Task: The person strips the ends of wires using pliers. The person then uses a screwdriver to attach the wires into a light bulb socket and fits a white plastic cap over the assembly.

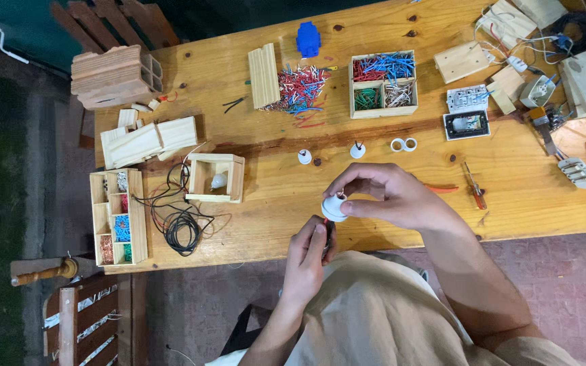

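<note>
While your right hand (381,196) grips a small white round fitting (334,207) in closed fingers above the counter (272,196) edge, your left hand (308,254) clasps a thin tool (327,234) beneath it.

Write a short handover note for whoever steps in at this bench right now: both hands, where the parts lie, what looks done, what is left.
Right hand: pinches a small white round fitting above the near edge of the wooden table.
Left hand: closed on a thin dark tool, its tip up against the underside of the fitting.
Parts: two more white fittings and a pair of white rings lie just beyond the hands; a red-handled screwdriver lies to the right; loose wire pieces and a sorted wire box sit farther back.
Done: cannot tell from this view.
Left: the fitting in hand is being worked; the two on the table lie untouched.
</note>
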